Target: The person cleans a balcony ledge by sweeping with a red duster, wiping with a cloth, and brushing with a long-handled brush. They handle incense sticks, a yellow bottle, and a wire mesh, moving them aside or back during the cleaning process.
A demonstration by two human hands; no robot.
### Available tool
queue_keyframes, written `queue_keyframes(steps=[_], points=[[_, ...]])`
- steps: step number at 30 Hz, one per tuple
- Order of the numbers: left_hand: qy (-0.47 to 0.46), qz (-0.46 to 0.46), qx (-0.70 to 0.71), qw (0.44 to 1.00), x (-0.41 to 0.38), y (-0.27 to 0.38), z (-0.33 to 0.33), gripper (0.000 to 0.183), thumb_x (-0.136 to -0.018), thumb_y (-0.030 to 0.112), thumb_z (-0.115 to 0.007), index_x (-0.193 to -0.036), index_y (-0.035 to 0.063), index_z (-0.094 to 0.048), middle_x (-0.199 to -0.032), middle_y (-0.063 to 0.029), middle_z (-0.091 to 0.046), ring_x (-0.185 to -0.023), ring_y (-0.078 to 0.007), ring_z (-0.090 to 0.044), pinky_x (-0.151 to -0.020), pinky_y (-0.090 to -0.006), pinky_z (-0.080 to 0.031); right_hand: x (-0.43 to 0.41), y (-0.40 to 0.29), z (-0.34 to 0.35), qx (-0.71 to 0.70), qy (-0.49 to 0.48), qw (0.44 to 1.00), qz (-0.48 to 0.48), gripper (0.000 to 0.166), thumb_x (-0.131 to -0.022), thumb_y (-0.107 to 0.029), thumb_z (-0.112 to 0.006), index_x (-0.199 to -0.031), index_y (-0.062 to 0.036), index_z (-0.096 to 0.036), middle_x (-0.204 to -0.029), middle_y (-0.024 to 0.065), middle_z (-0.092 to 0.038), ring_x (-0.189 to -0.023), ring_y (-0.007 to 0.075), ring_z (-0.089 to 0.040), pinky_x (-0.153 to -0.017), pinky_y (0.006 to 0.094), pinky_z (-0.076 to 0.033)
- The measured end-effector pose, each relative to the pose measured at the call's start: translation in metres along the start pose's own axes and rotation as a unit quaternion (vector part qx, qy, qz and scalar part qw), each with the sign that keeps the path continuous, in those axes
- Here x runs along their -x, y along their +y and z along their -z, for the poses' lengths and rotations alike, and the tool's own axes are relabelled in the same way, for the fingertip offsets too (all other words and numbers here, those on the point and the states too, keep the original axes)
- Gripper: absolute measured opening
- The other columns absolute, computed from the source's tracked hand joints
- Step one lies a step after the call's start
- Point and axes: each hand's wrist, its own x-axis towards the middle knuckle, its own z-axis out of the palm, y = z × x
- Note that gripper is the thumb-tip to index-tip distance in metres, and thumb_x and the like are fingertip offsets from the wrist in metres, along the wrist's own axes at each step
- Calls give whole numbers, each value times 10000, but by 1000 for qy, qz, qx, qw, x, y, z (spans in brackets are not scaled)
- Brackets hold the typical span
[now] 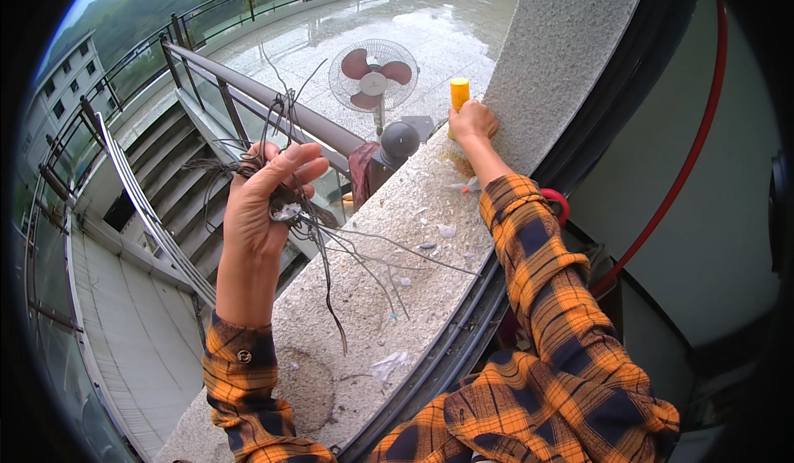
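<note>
My left hand point(255, 227) is raised over the outer edge of a rough stone window ledge point(366, 314). Its fingers close around a tangled bundle of thin dark wires point(325, 217), whose loose ends stick up and trail down toward the ledge. A small round piece with a whitish, crumbly face point(286, 211) shows at the palm among the wires. Farther along the ledge, beside the rough pillar point(546, 60), my right hand point(477, 122) grips an upright yellow cylinder point(459, 93). Its lower part is mostly hidden by the hand.
Paper scraps point(391, 365) and debris litter the ledge. A sliding-window track point(446, 345) borders its inner side; a red hose point(673, 199) hangs indoors. Outside are a dark ball-topped post point(400, 143), a pedestal fan point(373, 83), a handrail point(267, 94), stairs point(180, 181) and a wet terrace point(446, 35).
</note>
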Motion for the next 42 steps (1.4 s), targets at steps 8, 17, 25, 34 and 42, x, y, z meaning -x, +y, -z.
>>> queue_keyframes(steps=[8,17,25,34,42], points=[[5,1,-1,1000,2,-1,-2,255,-853,66,-738,-868,129,-491,-967,-142,-718,-847,-225,-725,-624,-283,-519,6,0,-6,-37,35,999,-3,470,-877,-381,-689,-1131,5,-607,-1019,161,-721,-966,310,-703,-825,419,-546],[4,-12,4,1000,9,-2,-8,225,-865,57,-723,-887,129,-511,-982,-142,-718,-848,-220,-722,-626,-277,-519,27,7,8,-108,90,989,44,379,-855,-309,-692,-1126,-54,-621,-925,161,-723,-884,351,-702,-770,456,-537],[49,23,-2,999,10,11,5,172,-874,73,-723,-935,137,-575,-985,-116,-719,-818,-185,-716,-612,-257,-522,47,90,52,-31,-53,951,304,293,-828,-169,-676,-1118,-152,-715,-920,83,-707,-839,255,-685,-754,409,-533],[65,38,-36,997,3,16,11,178,-875,89,-730,-950,139,-577,-966,-91,-721,-808,-163,-712,-615,-249,-519,68,115,15,-80,-101,938,323,144,-798,-125,-703,-932,-107,-751,-952,91,-693,-909,305,-672,-779,407,-523],[63,32,-22,997,4,25,19,171,-884,75,-716,-964,127,-574,-986,-94,-720,-824,-162,-711,-621,-242,-510,48,69,-15,-129,-99,945,285,123,-803,-138,-736,-908,-74,-747,-953,130,-723,-871,263,-697,-787,382,-539]])
